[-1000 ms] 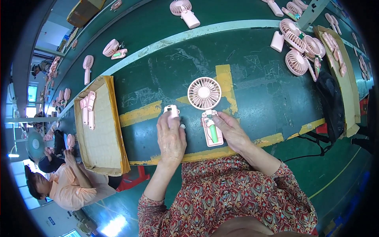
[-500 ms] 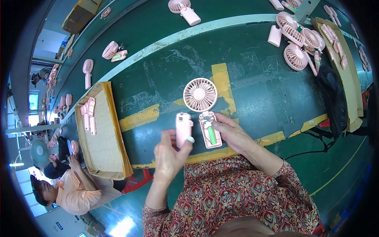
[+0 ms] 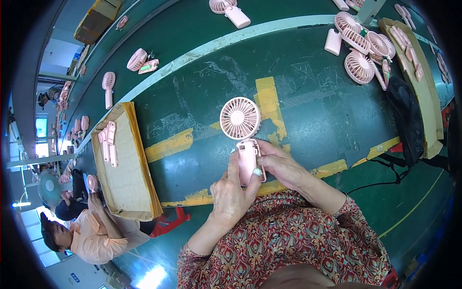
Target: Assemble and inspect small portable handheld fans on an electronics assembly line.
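A pink handheld fan (image 3: 240, 118) lies in front of me, its round grille pointing away from my body. My left hand (image 3: 230, 192) grips a pink handle cover (image 3: 248, 161) between fingers and thumb and holds it over the fan's handle. My right hand (image 3: 281, 166) is closed around the right side of that same handle, thumb at its edge. The cover hides the inside of the handle, and it looks slightly off the handle's right rim. Whether it is seated cannot be seen.
At the left stands a cardboard tray (image 3: 124, 164) with pink covers in it. Several pink fans (image 3: 360, 66) are heaped at the right, beside another cardboard tray (image 3: 416, 96) and a black bag (image 3: 403, 120). Beyond the pale rail (image 3: 192, 54) lie more fans. A person (image 3: 94, 233) sits at the left.
My left hand has moved right and laid the cover over the open handle, hiding the green battery and circuit board. The fan has shifted slightly left.
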Demonstrator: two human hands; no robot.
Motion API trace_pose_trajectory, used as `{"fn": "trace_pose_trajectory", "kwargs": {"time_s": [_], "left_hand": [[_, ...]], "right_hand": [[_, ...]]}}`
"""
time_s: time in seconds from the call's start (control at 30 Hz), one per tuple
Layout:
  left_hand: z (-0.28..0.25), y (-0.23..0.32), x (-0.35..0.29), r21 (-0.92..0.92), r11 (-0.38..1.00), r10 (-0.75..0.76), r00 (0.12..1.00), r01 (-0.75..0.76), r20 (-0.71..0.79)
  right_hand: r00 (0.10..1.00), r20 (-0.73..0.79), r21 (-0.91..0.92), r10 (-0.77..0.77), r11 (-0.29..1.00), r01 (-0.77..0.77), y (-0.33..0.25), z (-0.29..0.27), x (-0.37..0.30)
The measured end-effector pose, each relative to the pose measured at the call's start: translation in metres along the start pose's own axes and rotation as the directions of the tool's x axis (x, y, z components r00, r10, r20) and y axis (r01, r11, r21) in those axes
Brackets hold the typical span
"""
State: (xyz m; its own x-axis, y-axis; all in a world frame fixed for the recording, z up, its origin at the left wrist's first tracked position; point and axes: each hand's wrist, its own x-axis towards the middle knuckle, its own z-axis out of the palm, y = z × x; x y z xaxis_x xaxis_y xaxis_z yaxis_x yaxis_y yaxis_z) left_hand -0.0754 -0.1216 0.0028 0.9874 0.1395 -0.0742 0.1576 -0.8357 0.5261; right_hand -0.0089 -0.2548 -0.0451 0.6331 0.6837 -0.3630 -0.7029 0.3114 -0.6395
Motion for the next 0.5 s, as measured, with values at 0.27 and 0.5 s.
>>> {"fn": "trace_pose_trajectory", "kwargs": {"time_s": [0.27,0.5], "left_hand": [[0.0054,-0.0019,-0.0012,0.048,0.998,0.05,0.998,-0.049,-0.03],[0.0049,-0.0016,-0.0015,0.093,0.994,0.063,0.998,-0.062,-0.01]], "right_hand": [[0.997,0.058,-0.048,0.043,0.998,-0.04,-0.001,-0.0032,0.0018],[0.998,0.065,-0.117,0.01,0.993,-0.003,-0.002,0.002,0.0013]]}}
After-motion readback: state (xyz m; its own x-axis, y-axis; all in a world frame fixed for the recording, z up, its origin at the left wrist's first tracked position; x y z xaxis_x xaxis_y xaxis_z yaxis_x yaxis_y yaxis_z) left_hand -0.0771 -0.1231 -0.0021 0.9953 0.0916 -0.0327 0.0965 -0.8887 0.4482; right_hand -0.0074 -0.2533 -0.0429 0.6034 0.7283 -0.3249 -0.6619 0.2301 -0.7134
